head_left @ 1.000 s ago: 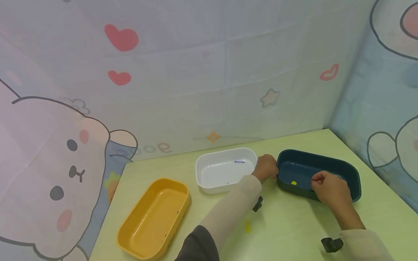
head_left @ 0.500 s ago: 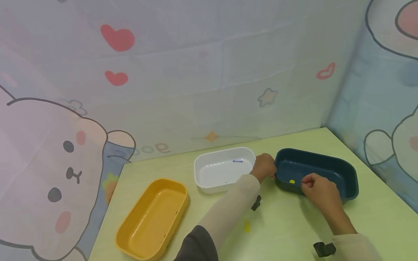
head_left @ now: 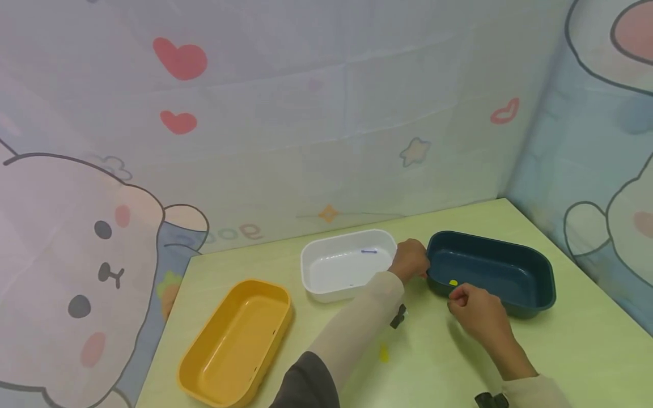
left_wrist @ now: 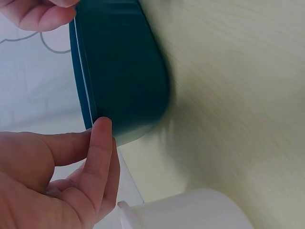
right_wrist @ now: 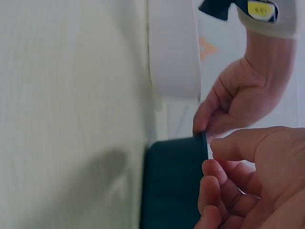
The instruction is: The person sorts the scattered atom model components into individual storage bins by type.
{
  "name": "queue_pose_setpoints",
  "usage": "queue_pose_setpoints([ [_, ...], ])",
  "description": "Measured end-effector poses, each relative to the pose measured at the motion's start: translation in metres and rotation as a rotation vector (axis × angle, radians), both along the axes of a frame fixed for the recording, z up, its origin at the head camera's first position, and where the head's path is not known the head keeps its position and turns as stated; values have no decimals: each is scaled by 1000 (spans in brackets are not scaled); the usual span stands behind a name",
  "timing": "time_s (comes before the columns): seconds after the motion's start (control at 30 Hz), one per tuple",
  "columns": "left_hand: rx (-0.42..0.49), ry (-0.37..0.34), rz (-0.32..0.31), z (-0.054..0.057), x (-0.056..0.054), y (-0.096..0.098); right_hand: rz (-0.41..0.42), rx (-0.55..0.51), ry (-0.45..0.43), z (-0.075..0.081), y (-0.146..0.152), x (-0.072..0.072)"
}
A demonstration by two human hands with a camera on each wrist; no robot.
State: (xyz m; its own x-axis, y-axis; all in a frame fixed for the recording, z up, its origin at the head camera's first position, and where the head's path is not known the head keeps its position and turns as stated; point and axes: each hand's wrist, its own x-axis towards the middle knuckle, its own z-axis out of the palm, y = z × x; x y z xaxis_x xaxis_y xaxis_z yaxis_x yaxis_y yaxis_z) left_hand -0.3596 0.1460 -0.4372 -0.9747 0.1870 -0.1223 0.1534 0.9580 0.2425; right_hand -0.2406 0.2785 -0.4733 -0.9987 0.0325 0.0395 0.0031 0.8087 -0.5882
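Observation:
A dark teal bin (head_left: 490, 266) stands at the right of the table, with a small yellow patch (head_left: 453, 282) at its near left inside. My left hand (head_left: 410, 260) pinches the bin's left rim; in the left wrist view its thumb (left_wrist: 71, 145) and fingertips meet at the rim corner. My right hand (head_left: 479, 314) is at the near rim, fingers curled and thumb close to the index fingertip. In the right wrist view those fingertips (right_wrist: 209, 167) overlap the rim. Whether the right hand pinches the rim or something small, I cannot tell.
A white bin (head_left: 326, 277) with a thin purple piece (head_left: 369, 251) in it stands left of the left hand. The yellow bin (head_left: 234, 340) is further left. A yellow piece (head_left: 384, 351) lies on the pale table (head_left: 433, 368) near the left sleeve. Printed cloth (head_left: 285, 113) rises behind.
My right hand has moved left along the near side of the teal bin, from over its inside to the near rim. The left hand stays at the left rim.

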Motion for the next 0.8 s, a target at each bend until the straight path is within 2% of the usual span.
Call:
queue_pose_setpoints([
  [0.1,48,-12,22,1,1,-1,11,-6,-17,-4,-7,2],
  [0.23,66,-20,31,2,2,-2,25,-12,-37,-9,-17,6],
  [0.67,33,-13,-1,-4,0,-5,105,-41,-37,-31,-55,19],
  [0.8,22,-13,7,-5,0,-4,133,-45,-64,-37,-69,25],
])
